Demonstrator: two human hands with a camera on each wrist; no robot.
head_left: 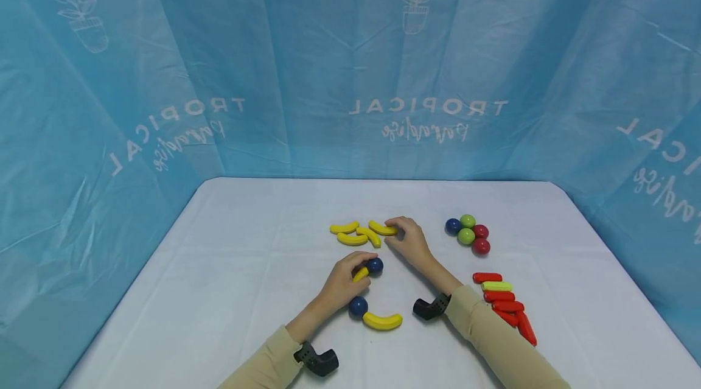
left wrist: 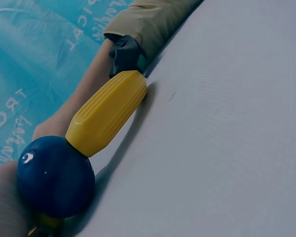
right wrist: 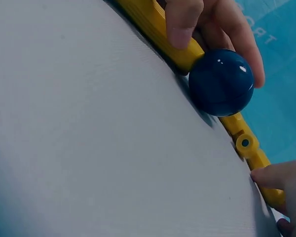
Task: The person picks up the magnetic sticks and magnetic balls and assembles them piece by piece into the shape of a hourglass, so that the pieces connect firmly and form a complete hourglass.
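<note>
My left hand (head_left: pixel 341 282) grips a yellow curved rod (head_left: pixel 361 274) between its thumb and fingers. One dark blue ball (head_left: pixel 375 266) is at the rod's far end, by the fingertips. Another blue ball (head_left: pixel 358 307) is near the thumb and touches a second yellow curved rod (head_left: pixel 383 321). In the left wrist view, that ball (left wrist: pixel 56 177) meets a ribbed yellow rod (left wrist: pixel 107 113). Farther back, my right hand (head_left: pixel 409 243) pinches a yellow curved rod (head_left: pixel 381 228) lying on the table. The right wrist view shows its thumb (right wrist: pixel 269 175) against the rod.
Several yellow curved rods (head_left: pixel 352 239) lie left of my right hand. To the right sits a cluster of blue, green and red balls (head_left: pixel 466 236). Nearer, red rods (head_left: pixel 499 296) and a yellow-green rod (head_left: pixel 496 286) lie beside my right forearm. Blue curtains (head_left: pixel 350 60) surround the white table (head_left: pixel 246 291).
</note>
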